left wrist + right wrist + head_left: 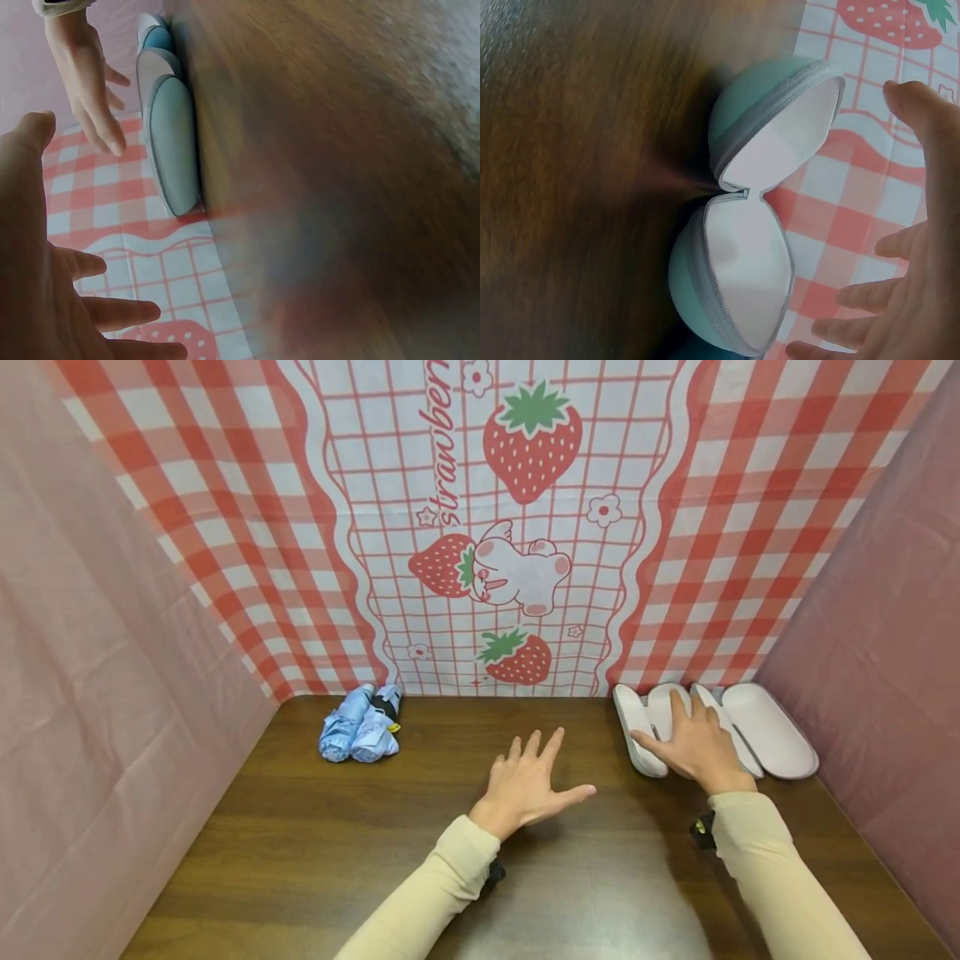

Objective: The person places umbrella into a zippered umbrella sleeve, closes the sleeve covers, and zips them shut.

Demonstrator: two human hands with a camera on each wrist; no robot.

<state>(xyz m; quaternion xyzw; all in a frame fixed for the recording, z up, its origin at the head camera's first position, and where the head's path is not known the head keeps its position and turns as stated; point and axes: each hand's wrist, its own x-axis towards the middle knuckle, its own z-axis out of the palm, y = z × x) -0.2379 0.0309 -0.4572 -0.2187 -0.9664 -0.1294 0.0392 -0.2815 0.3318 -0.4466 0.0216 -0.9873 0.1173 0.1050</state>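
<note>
Two opened zip-up cases, like glasses cases, lie side by side at the back right: a left one [628, 727] and a right one [772, 731]. Pale green shells with white insides and a grey zip edge show on the near case [742, 157] in the right wrist view. My right hand [701, 743] hovers over the cases with spread fingers and hides part of them; it holds nothing. Over the middle of the table my left hand [521, 785] is spread too, also holding nothing. Two folded umbrellas, one light blue [347, 722] and one paler [375, 735], lie at the back left.
The brown wooden table [315, 852] meets a strawberry-print, red-checked cloth [465, 635] behind it. Pink cloth hangs along the left side [112, 693] and the right side [885, 652].
</note>
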